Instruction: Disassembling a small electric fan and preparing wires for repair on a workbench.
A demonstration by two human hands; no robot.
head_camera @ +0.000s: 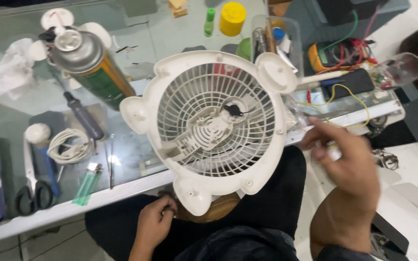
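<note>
A round white plastic fan housing [141,113] with a slotted grille and a motor mount at its hub stands tilted on my lap, leaning against the glass table's edge. A short black wire sticks out at the hub [234,110]. My left hand [155,220] is curled at the housing's bottom lobe [193,195] and grips it from the left. My right hand [351,166] hovers just right of the housing's rim, fingers loosely apart with the index finger pointing left, and nothing clearly in it.
On the glass table [136,159] lie a green spray can [90,63], a dark screwdriver [83,115], a coiled white cable [68,145], scissors [32,193], a green lighter [88,182], crumpled tissue [8,70], a yellow cup [232,18], a clear tool tub [276,38] and a multimeter with coloured wires [337,53].
</note>
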